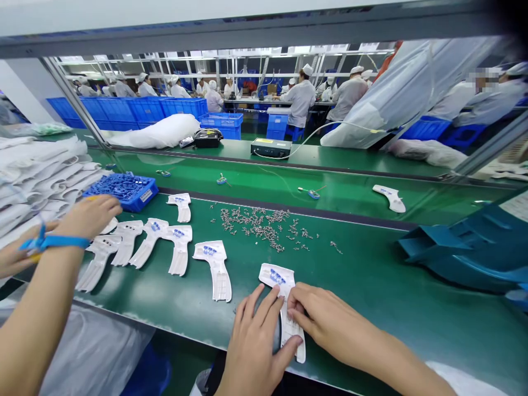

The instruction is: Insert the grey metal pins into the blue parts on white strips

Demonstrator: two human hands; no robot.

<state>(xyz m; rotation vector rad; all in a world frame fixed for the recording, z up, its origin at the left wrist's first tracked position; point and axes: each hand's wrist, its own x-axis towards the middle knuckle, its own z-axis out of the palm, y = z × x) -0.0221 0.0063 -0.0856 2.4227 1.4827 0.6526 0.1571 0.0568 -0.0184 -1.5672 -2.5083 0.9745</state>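
Note:
A white plastic pistol-shaped shell half (272,273) lies on the green bench in front of me, with small blue parts (277,278) set in its upper end. My left hand (262,335) rests over its left side, fingers stretched and apart, the thumb on the lower handle. At the handle's upper right, my right hand (319,313) is closed in a pinch; whatever its fingertips hold is hidden. Just left lies another shell half (214,264) with blue parts. Loose small metal screws (264,225) are scattered beyond my hands.
At left, a co-worker's hands (88,217) reach near a blue bin (144,195) of small blue parts and several shells (150,236). White shells (37,181) are piled there. A green belt (264,184) carries small parts and one shell (390,198). Teal bins (466,247) stand right.

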